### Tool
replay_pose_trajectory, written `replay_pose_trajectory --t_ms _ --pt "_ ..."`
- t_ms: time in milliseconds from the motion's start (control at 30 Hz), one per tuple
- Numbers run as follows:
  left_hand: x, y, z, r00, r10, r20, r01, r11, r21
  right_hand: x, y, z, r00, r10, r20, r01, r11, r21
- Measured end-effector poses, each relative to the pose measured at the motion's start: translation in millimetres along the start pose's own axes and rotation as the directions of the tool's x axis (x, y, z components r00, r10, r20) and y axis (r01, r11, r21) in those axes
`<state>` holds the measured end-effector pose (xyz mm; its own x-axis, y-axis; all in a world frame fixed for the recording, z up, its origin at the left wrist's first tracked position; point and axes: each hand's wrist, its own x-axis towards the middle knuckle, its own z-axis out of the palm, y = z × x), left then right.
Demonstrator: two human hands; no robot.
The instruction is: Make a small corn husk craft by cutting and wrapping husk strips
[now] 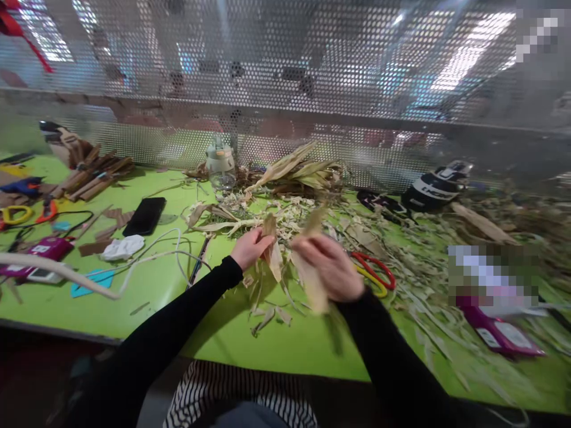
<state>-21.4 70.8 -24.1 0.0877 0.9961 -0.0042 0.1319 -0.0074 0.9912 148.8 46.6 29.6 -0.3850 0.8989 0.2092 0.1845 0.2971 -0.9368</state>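
In my left hand [250, 249], a strip of dried corn husk [274, 264] is pinched between thumb and fingers. My right hand [333, 266], smeared by motion, is closed around a second pale husk strip [314, 291]. The two strips are apart from each other, above the green table [285, 351]. Small husk scraps [267, 319] lie below the hands. Behind them spreads a heap of husk shreds [241, 223]. Scissors with red and yellow handles [392, 279] lie just right of my right hand, their blades hidden.
A perforated metal screen [285, 71] closes off the back. Before it stand a clear bottle [221, 163], a husk bundle [294, 163] and a dark bottle [428, 191]. A black phone [145, 216] and white cable [129, 279] lie left, a purple device [499, 333] right.
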Motion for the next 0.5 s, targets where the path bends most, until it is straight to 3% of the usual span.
replay_pose_trajectory --t_ms 167,333,500 --pt "-10 11 2.4 0.993 -0.037 0.110 0.047 0.995 -0.093 14 23 23 0.997 0.074 -0.033 -0.079 0.984 -0.163" --pt "-17 18 1.2 0.980 -0.060 0.191 0.090 0.984 -0.152 10 28 25 0.980 0.124 -0.157 -0.138 0.987 -0.079" --pt "-18 14 6.1 0.979 -0.027 0.205 0.051 0.992 -0.116 7 31 28 0.950 0.157 -0.269 -0.182 0.981 -0.070"
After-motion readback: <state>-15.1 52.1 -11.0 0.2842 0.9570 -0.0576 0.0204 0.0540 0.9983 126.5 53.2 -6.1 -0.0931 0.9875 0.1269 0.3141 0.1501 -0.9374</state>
